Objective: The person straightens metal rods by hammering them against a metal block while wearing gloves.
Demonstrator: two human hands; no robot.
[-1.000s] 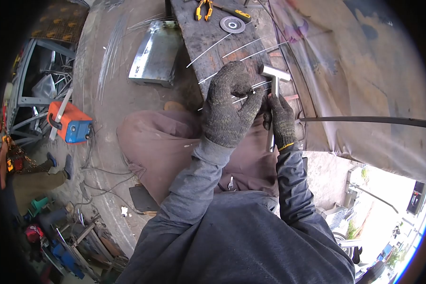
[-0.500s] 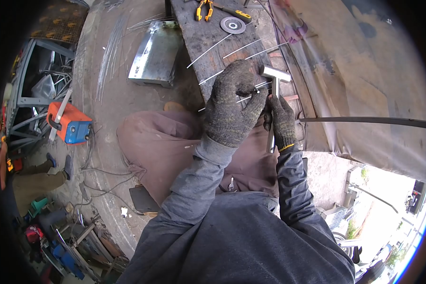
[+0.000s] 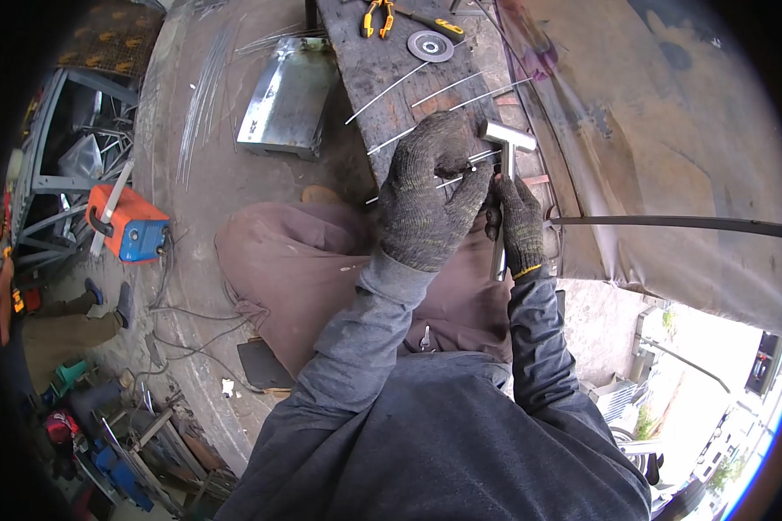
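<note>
My left hand (image 3: 426,195), in a dark knitted glove, is closed over the plank, index finger and thumb curled toward each other. A thin metal rod (image 3: 483,157) shows at their tips; the glove hides much of the grip. In my right hand (image 3: 521,227), also gloved, is a bright metal hammer (image 3: 508,136), its head up beside the left fingertips and its handle end below the palm. Several thin rods (image 3: 447,89) lie across the dark wooden plank (image 3: 356,52) under and beyond my hands.
On the plank's far end are a cutting disc (image 3: 430,47), orange-handled pliers (image 3: 377,17) and a black-yellow handled tool (image 3: 439,26). A bent sheet-metal piece (image 3: 282,100) lies left, with an orange-blue machine (image 3: 130,223) farther out. A tarp (image 3: 652,130) hangs at right.
Both hands and the hammer keep nearly the same position. The whole view has shifted very slightly.
</note>
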